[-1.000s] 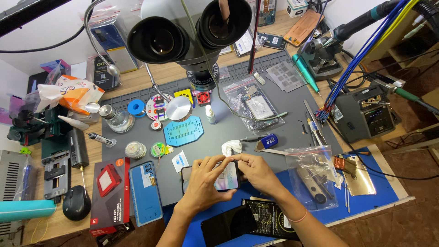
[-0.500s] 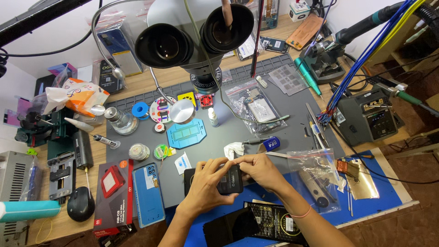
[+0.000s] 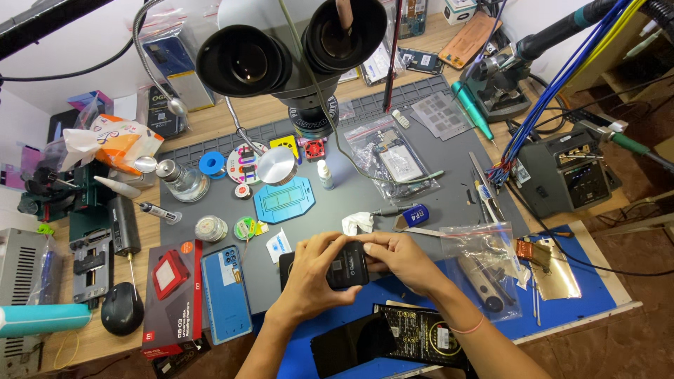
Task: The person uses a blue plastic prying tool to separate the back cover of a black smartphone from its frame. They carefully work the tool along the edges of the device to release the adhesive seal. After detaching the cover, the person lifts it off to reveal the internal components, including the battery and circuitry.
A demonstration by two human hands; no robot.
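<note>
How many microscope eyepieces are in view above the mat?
2: the left black round eyepiece and the right black round eyepiece, side by side at top centre. None seem hidden.

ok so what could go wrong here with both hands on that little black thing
1. Both hands hold the small black device above the grey mat; a slip could drop it onto the phone lying just under it.
2. The small white bottle stands upright close ahead; a forward reach might tip it.
3. The microscope hangs over the mat, so lifting the device high could bump it.
</note>
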